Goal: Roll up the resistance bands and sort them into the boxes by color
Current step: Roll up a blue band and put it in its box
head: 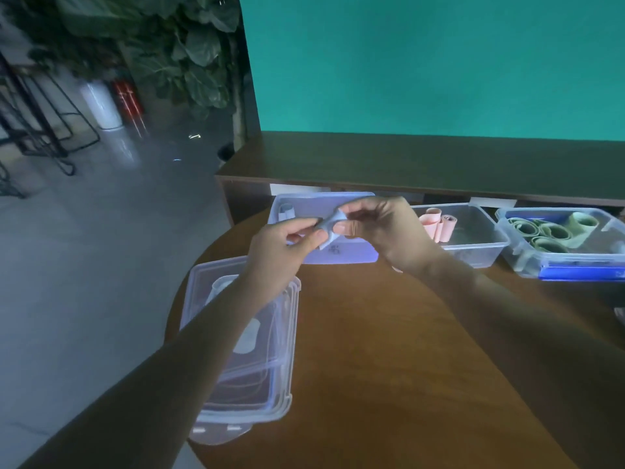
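While both hands pinch it, blue band (329, 228) hangs above blue box (351, 257).
Left hand (287, 247) and right hand (382, 228) grip opposite ends; pink bands (436, 225) and green bands (548, 231) lie in neighbouring boxes.

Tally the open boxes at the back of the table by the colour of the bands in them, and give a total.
Box with blue-grey bands: 1
Box with pink bands: 1
Box with green bands: 1
Total: 3 open boxes
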### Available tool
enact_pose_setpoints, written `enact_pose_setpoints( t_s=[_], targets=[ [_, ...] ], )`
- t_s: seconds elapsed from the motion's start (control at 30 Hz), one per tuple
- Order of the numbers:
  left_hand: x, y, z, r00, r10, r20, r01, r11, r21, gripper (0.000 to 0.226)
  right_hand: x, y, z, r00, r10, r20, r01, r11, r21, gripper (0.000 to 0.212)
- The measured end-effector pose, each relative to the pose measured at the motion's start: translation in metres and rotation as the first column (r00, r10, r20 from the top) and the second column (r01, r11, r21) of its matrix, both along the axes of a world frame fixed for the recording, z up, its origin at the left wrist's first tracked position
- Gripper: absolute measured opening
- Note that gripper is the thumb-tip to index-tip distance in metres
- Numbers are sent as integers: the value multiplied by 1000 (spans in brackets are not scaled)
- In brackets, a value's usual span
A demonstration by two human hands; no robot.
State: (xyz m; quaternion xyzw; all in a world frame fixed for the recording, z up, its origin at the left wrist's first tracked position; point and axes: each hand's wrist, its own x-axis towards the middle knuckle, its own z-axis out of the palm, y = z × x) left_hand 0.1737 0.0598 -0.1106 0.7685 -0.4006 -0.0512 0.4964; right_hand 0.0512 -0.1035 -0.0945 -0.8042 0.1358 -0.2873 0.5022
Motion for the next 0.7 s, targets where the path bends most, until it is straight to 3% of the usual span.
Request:
enact_pose_setpoints(
  t_s=[0.17, 0.27, 0.4, 0.7],
  targets=[
    [47, -5, 1, 981, 143, 131, -139, 990, -37, 20, 48, -15, 1, 990, -125, -65, 116, 984, -135, 19],
    [71, -11, -5, 963, 170, 210, -184, 982, 51, 20, 73, -27, -1, 968, -205, -146, 161, 951, -265, 17],
    [89, -19, -16, 976, 141, 164, -170, 969, 178, 28, 103, -39, -10, 931, -269, -246, 162, 910, -381, 20],
    [103, -26, -35, 973, 133, 189, -160, 978, 134, 22, 156, -50, -31, 873, -287, -393, 73, 876, -477, 29]
  ],
)
